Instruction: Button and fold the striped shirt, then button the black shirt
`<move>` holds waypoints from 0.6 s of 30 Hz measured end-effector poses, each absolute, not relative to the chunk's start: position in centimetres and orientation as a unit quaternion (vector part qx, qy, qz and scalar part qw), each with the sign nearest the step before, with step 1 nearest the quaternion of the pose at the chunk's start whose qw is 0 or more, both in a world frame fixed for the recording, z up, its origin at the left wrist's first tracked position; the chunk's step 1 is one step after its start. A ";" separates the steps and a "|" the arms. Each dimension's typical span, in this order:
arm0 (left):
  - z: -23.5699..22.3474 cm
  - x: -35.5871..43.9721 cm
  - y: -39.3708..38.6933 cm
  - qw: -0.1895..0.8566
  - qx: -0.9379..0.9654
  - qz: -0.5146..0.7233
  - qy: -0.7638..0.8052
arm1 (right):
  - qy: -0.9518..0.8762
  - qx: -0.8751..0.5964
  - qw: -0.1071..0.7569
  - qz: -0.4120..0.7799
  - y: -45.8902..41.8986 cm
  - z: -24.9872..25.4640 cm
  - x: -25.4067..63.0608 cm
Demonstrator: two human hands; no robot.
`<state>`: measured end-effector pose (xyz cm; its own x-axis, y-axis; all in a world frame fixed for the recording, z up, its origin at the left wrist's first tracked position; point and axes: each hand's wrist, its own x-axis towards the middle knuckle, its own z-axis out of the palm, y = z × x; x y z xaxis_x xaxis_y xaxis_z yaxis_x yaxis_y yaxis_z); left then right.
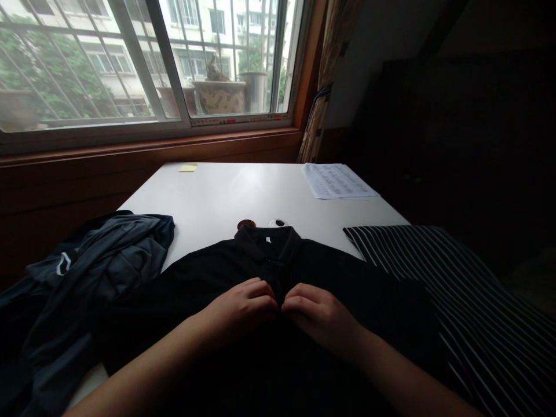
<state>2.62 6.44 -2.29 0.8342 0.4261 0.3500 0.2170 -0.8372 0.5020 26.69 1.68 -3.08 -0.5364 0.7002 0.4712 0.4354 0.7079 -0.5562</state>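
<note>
A black polo shirt (208, 266) lies spread front side up on the white table, its collar pointing toward the window and a small white label showing inside the neck. Both hands meet at the shirt's front opening, just below the collar. My left hand (249, 301) has its fingers bent and pinched on the left edge of the placket. Close beside it, my right hand (317, 310) pinches the right edge in the same way. A narrow gap separates the fingertips. Whether a button sits between them is hidden by the fingers and the dark cloth.
Crumpled dark grey clothing (108, 260) lies at the table's left, and a black-and-white striped garment (434, 260) at its right. Beyond the collar are a brown round object (247, 223) and a white roll-like object (277, 223). Printed papers (339, 180) and yellow sticky notes (188, 168) rest farther back.
</note>
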 end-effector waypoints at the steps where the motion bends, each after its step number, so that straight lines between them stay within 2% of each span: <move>1: -2.3 2.6 6.4 0.225 0.931 0.230 0.172 | -0.855 -0.330 0.351 0.193 1.7 -3.1 26.7; 14: -2.5 2.6 6.5 0.199 0.939 0.219 0.173 | -0.836 -0.338 0.350 0.255 1.9 -2.9 26.7; 18: -2.5 2.7 6.4 0.186 0.944 0.214 0.170 | -0.840 -0.354 0.342 0.229 1.9 -2.9 26.7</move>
<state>2.66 6.44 -2.52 0.8510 0.4002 0.3401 0.2416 -0.8733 0.4230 26.73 1.87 -2.86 -0.5159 0.7511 0.4120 0.4376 0.6445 -0.6270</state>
